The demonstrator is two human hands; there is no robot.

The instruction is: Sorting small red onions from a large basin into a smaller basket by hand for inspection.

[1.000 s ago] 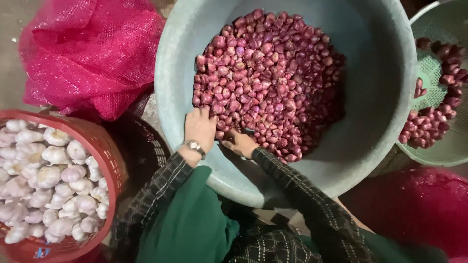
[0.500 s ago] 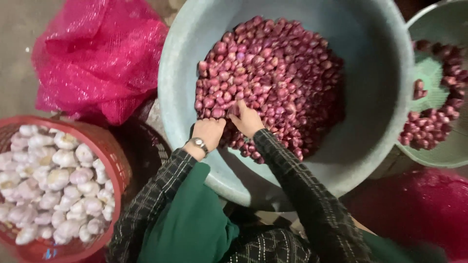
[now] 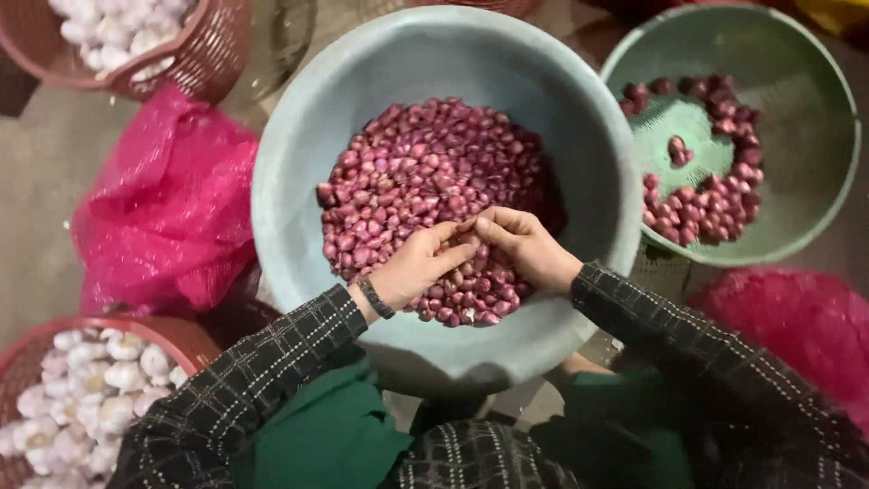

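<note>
Left hand: the left hand [image 3: 418, 264] is over the near side of the onion pile, fingers bent and pinched toward the other hand; there is a watch [image 3: 374, 296] on the wrist
Right hand: the right hand [image 3: 522, 246] sits just beside the left one, fingers curled in, fingertips meeting the left fingertips
What they pinch: the two hands come together over one small spot, and seem to pinch a little onion between them, but the onion is too hidden by the fingers to be sure
Onions: lots of small red onions [image 3: 425, 177] lie in a heap in the middle and near side of the big bowl, under and around both hands
Big bowl: the big grey-blue bowl [image 3: 299, 154] is round and right in front of the person
Green bowl: a green bowl [image 3: 797, 136] stands just to the right of the big one, touching it or almost, with a few more red onions [image 3: 715, 204] in a curved row inside
Garlic baskets: a red basket [image 3: 186, 330] full of white garlic [image 3: 90, 389] is at the lower left, and another red basket [image 3: 213, 54] with garlic is at the top left
Pink bags: a pink net bag [image 3: 167, 208] lies to the left of the big bowl, between the two baskets; another pink bag [image 3: 797, 326] is at the lower right
Sleeves: dark checked sleeves [image 3: 244, 389] cover both arms
</note>
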